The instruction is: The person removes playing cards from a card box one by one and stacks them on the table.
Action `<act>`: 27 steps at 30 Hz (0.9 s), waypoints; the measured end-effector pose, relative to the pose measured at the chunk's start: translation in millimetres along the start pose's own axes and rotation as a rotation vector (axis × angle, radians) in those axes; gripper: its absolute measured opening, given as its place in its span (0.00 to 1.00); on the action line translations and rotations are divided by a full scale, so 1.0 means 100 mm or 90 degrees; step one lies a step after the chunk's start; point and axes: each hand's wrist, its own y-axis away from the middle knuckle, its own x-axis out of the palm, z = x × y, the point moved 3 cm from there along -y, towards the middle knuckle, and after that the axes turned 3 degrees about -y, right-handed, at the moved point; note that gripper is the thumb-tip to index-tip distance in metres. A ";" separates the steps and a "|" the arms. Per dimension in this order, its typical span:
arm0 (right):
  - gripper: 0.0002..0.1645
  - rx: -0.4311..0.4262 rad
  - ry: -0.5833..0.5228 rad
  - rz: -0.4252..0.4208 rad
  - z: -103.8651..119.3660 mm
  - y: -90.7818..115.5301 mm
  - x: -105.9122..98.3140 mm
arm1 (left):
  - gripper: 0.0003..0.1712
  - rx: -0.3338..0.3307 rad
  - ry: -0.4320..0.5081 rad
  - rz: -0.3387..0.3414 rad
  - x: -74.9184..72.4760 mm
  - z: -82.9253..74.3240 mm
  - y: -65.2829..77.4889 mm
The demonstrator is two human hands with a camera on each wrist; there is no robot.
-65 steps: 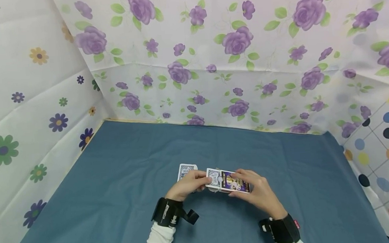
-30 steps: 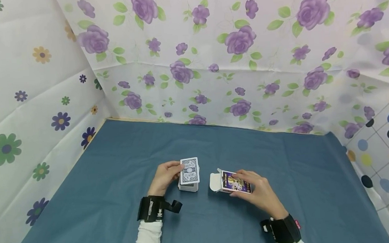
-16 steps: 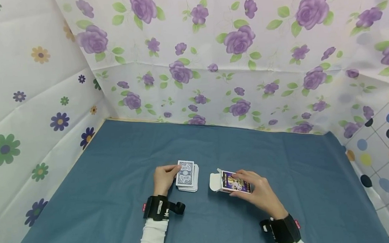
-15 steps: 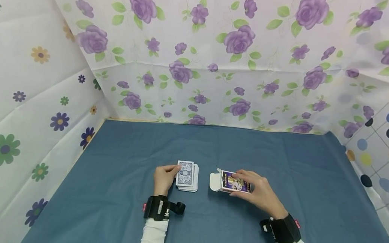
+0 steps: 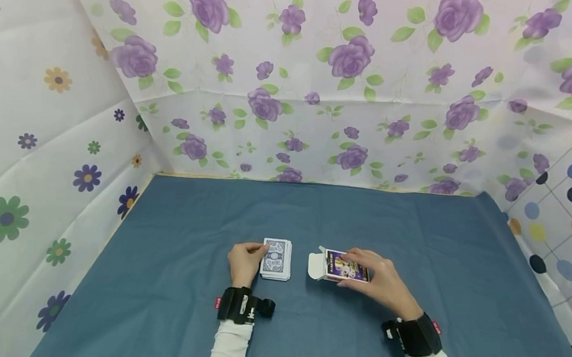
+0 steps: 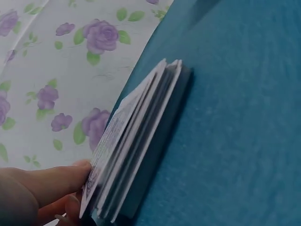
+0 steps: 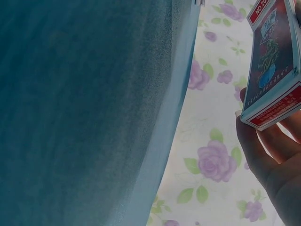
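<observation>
A stack of playing cards (image 5: 276, 261) lies face down on the blue cloth, patterned backs up. My left hand (image 5: 243, 261) is at its left edge, thumb on the top card and fingers curled below the edge. In the left wrist view the upper cards (image 6: 123, 127) tilt slightly apart from those beneath, and the thumb (image 6: 63, 181) presses on their backs. To the right, my right hand (image 5: 377, 278) grips a purple card box (image 5: 347, 266) between thumb and fingers. The box's white end flap (image 5: 316, 266) hangs open toward the stack. Its printed side shows in the right wrist view.
Blue cloth (image 5: 179, 224) covers the table. A white curtain with purple roses (image 5: 280, 90) hangs behind, and other patterned sheets stand at the left (image 5: 42, 179) and right (image 5: 568, 225). Black straps (image 5: 419, 336) are round both wrists.
The left hand has moved from the box mouth to the stack, bringing cards onto it. Those cards have shifted right into closer line with the pile. The right hand and box stay nearly still.
</observation>
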 end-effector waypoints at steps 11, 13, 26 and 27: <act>0.32 0.004 0.000 -0.002 0.00 0.01 0.00 | 0.10 0.020 -0.007 -0.018 0.01 -0.02 0.01; 0.32 0.005 -0.001 0.000 0.00 0.01 0.01 | 0.11 0.021 -0.013 -0.017 -0.02 -0.06 0.04; 0.32 -0.023 0.000 -0.003 0.02 0.00 0.00 | 0.07 0.216 0.044 0.375 0.22 -0.80 0.46; 0.32 -0.024 -0.001 0.000 0.02 0.00 0.00 | 0.07 0.217 0.043 0.380 0.26 -0.81 0.49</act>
